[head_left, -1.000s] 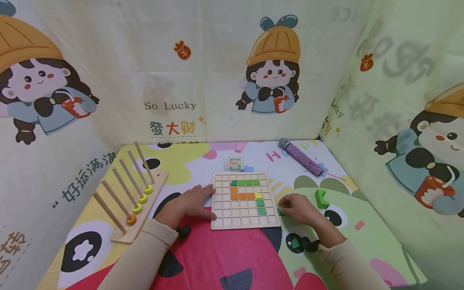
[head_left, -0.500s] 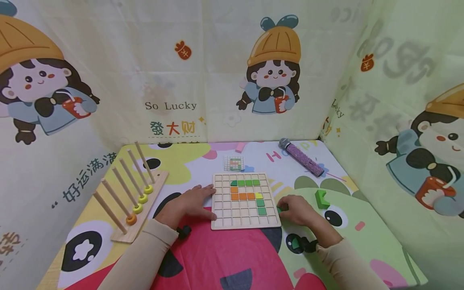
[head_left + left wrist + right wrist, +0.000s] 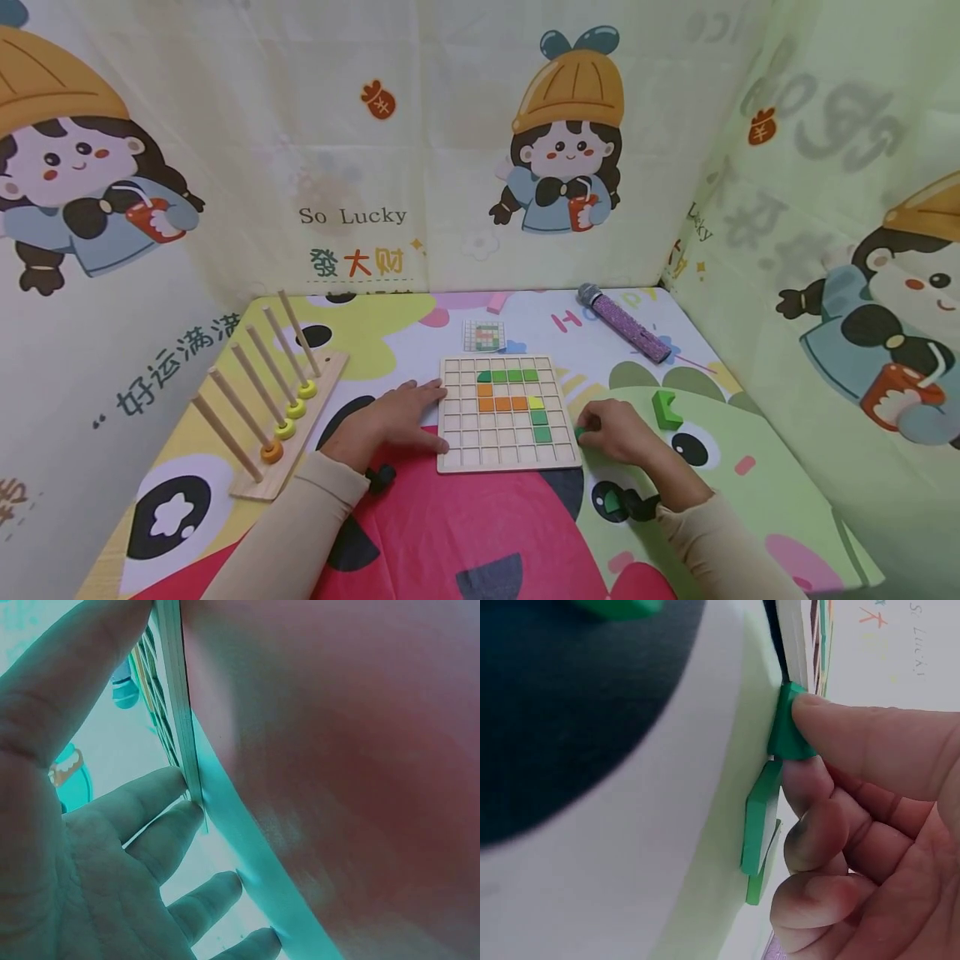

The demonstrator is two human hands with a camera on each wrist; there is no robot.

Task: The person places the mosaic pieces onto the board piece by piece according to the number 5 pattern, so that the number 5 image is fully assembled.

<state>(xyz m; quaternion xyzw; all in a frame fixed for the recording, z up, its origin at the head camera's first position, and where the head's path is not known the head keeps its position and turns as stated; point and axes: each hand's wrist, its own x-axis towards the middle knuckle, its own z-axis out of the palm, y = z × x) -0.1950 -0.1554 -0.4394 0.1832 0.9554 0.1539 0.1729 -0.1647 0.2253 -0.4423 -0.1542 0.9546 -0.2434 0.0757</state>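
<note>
Pinching a dark green block [image 3: 787, 724] between thumb and curled forefinger of the right hand [image 3: 617, 432], just beside the right edge of the gridded board [image 3: 465, 440]; seeing its longer visible side running roughly along the board's edge, but being unable to tell whether touching it. Reaching in from the board's lower right with that nearer hand, bending the wrist leftward. Spreading the left hand [image 3: 393, 414] ungrasping against the board's left edge, touching with thumb and fingertips. Further out, seeing coloured tiles [image 3: 502, 403] lying on the board, a bright green block [image 3: 663, 414] to its right, a patterned card [image 3: 483, 336] just beyond its far edge.
</note>
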